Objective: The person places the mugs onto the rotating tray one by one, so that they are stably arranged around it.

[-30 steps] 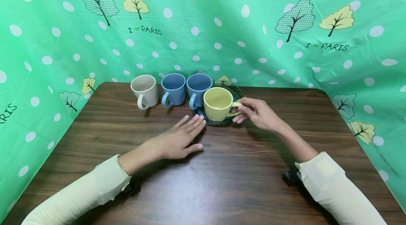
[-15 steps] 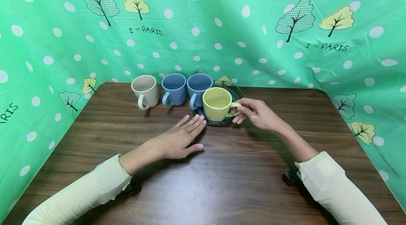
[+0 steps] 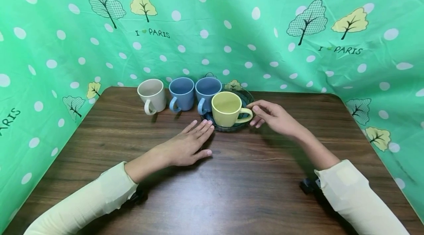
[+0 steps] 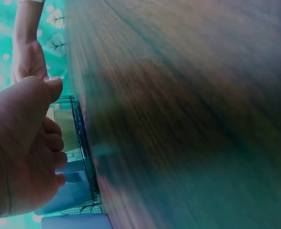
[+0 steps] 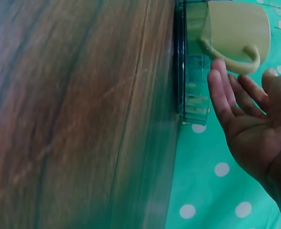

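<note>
A yellow mug [image 3: 226, 110] stands upright in a clear dark-tinted glass dish [image 3: 247, 97], its handle pointing right. Beside that handle is my right hand [image 3: 276, 117], fingers loosely bent and holding nothing; the right wrist view shows the fingertips close to the mug handle [image 5: 238, 67]. My left hand [image 3: 185, 146] reaches out with straight fingers, palm down, its fingertips at the near left rim of the dish. Behind the yellow mug, a blue mug [image 3: 208, 86] appears to stand in the dish too, partly hidden.
Left of the dish, a second blue mug [image 3: 181, 95] and a whitish mug [image 3: 152, 95] stand in a row on the brown wooden table [image 3: 238, 191]. A green dotted cloth [image 3: 205, 21] printed with trees hangs behind and at both sides.
My right hand has let go of the yellow mug's handle and drawn slightly right. The mug stays in the dish; my left hand has hardly moved.
</note>
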The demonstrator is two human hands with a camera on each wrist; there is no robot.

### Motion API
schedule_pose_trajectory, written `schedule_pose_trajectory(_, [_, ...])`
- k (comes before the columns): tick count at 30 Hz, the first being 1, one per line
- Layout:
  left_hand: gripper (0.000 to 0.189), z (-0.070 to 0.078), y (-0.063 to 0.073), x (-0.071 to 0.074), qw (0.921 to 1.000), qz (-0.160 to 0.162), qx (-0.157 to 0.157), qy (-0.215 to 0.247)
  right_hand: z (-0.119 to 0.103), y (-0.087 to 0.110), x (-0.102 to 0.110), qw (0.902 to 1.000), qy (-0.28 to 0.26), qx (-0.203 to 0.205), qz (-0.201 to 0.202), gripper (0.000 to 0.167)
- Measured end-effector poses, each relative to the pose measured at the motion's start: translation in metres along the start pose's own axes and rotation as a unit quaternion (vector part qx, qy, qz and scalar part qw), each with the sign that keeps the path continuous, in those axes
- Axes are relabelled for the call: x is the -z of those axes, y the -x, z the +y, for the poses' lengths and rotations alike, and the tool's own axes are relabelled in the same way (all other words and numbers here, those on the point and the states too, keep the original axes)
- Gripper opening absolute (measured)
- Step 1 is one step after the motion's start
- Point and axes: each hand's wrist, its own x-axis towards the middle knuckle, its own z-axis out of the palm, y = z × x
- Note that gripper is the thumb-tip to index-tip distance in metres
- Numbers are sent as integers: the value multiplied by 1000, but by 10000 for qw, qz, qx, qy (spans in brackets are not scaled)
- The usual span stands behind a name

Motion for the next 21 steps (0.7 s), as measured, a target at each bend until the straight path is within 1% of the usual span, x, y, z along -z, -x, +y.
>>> schedule_pose_trajectory(4, [82, 0, 1, 1, 10000, 14, 69, -10, 1, 5, 6, 9977, 592, 26, 329, 41])
schedule_pose_trajectory(9, [81, -2, 3, 1, 9999, 78, 73, 24, 1, 9, 8, 9913, 1186, 14, 565, 41])
schedule_pose_trajectory(14, [82, -4, 3, 0, 9999, 73, 96, 64, 3, 12, 7, 9858, 1499, 128, 739, 36])
schedule_pose_trajectory(18, [82, -6, 3, 0, 9999, 59, 107, 76, 4, 14, 8, 9840, 1609, 191, 746, 36])
schedule_pose_trajectory(21, [81, -6, 3, 0, 9999, 80, 108, 77, 5, 15, 9, 9832, 1682, 130, 702, 37])
